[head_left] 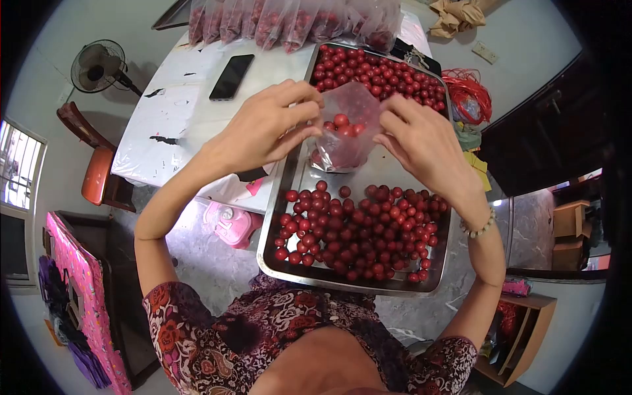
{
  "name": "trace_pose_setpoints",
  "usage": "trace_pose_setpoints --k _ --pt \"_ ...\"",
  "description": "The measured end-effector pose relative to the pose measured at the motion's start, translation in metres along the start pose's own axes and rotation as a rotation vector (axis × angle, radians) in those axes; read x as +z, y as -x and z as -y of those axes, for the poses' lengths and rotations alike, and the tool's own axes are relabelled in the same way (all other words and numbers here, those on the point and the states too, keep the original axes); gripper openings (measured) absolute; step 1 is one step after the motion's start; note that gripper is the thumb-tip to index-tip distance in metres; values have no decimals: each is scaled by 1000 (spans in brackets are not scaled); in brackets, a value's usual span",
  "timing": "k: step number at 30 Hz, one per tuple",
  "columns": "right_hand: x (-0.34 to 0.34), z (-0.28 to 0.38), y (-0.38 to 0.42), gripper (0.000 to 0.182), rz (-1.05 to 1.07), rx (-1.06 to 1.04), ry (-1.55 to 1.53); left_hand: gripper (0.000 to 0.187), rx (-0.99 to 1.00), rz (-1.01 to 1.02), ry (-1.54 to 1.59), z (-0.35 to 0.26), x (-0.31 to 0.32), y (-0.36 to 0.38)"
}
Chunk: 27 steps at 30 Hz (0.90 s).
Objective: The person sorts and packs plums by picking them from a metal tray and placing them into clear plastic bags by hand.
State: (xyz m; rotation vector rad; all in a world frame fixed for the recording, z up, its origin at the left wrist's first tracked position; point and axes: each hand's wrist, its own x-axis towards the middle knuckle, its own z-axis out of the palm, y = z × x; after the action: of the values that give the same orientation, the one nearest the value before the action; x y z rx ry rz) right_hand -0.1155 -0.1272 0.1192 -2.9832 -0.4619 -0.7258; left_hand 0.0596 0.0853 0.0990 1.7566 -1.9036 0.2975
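A clear plastic bag [345, 148] with several red fruits in it is held upright over the middle of a metal tray [284, 191]. My left hand [273, 125] pinches the bag's left edge between thumb and fingers. At the bag's right edge, my right hand [421, 141] has its fingers closed on the plastic. Loose dark red fruits [368, 227] cover the near half of the tray, and more fruits [378, 76] lie along its far end. The bag's base seems to rest on a small dark object, mostly hidden.
Filled bags [283, 23] stand in a row at the back of the white table [148, 141]. A black phone [232, 77] lies left of the tray. Red string [471, 95] is piled on the right. A fan [99, 66], a chair [97, 174] and a pink stool [232, 225] are at left.
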Motion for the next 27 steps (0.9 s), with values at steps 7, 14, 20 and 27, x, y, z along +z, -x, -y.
trace_pose_setpoints --k 7,14,20,27 --pt "-17 -2 -40 15 -146 17 -253 13 72 -43 55 1 5 -11" --pt "-3 -10 -70 11 378 44 -220 13 61 -65 110 6 11 -11" --pt "16 -9 -88 22 677 155 29 11 46 -88 190 13 14 -10" --pt "36 -22 -86 36 746 210 100 13 59 -160 241 19 25 -13"
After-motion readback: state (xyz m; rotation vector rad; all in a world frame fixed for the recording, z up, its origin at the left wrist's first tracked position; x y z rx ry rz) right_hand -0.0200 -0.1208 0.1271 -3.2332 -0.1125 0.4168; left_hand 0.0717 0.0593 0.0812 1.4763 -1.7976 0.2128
